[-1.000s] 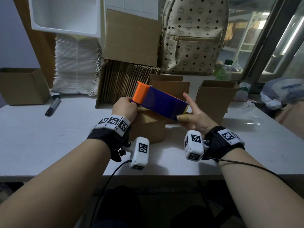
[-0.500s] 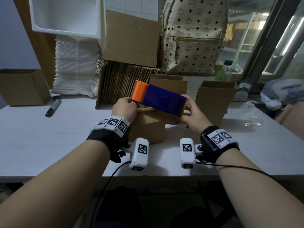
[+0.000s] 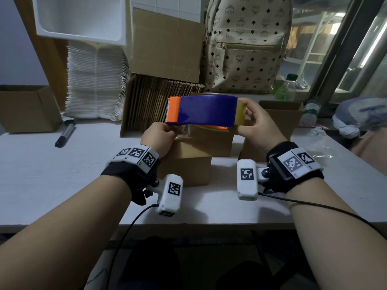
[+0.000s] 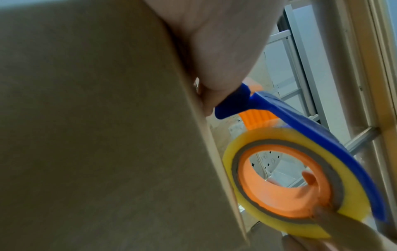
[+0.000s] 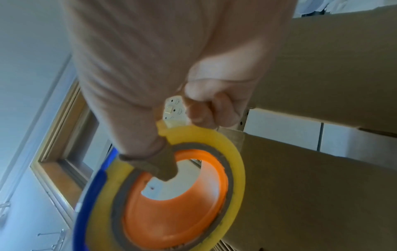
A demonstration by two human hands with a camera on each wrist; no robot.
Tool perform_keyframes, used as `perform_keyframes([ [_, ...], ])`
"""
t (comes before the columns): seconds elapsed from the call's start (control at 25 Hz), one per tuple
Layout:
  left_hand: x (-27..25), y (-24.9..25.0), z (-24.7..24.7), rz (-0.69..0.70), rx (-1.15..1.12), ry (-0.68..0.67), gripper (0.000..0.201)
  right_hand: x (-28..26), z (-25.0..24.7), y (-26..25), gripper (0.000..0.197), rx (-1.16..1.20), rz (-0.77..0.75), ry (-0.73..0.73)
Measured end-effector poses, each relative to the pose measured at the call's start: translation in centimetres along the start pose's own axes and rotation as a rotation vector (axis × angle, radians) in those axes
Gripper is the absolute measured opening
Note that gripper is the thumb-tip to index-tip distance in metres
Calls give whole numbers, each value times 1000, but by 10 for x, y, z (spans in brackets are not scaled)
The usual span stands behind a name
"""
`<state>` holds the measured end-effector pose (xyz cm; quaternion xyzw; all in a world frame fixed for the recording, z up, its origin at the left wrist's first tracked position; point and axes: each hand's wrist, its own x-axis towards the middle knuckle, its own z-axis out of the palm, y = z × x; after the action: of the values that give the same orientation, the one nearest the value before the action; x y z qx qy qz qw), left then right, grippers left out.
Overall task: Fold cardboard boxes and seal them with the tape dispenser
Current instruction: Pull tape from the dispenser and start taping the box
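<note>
The tape dispenser [image 3: 206, 110] is held up in the air just above the small cardboard box [image 3: 188, 162], lying roughly level with its orange cutter end toward the left and the yellowish tape roll [image 3: 240, 114] toward the right. The right hand [image 3: 258, 127] has its grip clenched on the roll end — in the right wrist view the thumb [image 5: 150, 152] hooks into the orange hub [image 5: 174, 203] of the roll while the curled fingers [image 5: 206, 108] close over the outer rim. The left hand [image 3: 159, 137] sits below the cutter end, touching the near top edge of the box; its fingers pinch at the blue tip of the dispenser [image 4: 234, 103], though whether they also hold loose tape there cannot be told.

The box stands on the white tabletop [image 3: 52, 174], close to its near edge, between the two wrists. Behind the box is a row of flattened cartons standing on edge [image 3: 159, 105], and to the right of the box an open carton [image 3: 280, 114]. Far left of the box lie a black marker [image 3: 66, 135] and another open carton [image 3: 27, 107]. Behind the flattened cartons a patterned backpack [image 3: 245, 45] leans upright, with a stack of white sheets [image 3: 96, 80] to their left.
</note>
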<state>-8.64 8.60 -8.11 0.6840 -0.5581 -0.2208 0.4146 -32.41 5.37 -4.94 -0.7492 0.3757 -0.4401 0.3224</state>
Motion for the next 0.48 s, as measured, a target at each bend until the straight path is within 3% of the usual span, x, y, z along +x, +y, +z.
perform_keyframes([
  [0.12, -3, 0, 0, 75, 82, -16, 23, -1, 2, -4, 55, 52, -14, -42],
  [0.32, -9, 4, 2, 112, 133, 90, 26, -3, 10, -18, 65, 289, -30, 3],
  [0.48, -5, 1, 2, 67, -20, 55, 25, 2, 15, -14, 44, 492, 20, 58],
])
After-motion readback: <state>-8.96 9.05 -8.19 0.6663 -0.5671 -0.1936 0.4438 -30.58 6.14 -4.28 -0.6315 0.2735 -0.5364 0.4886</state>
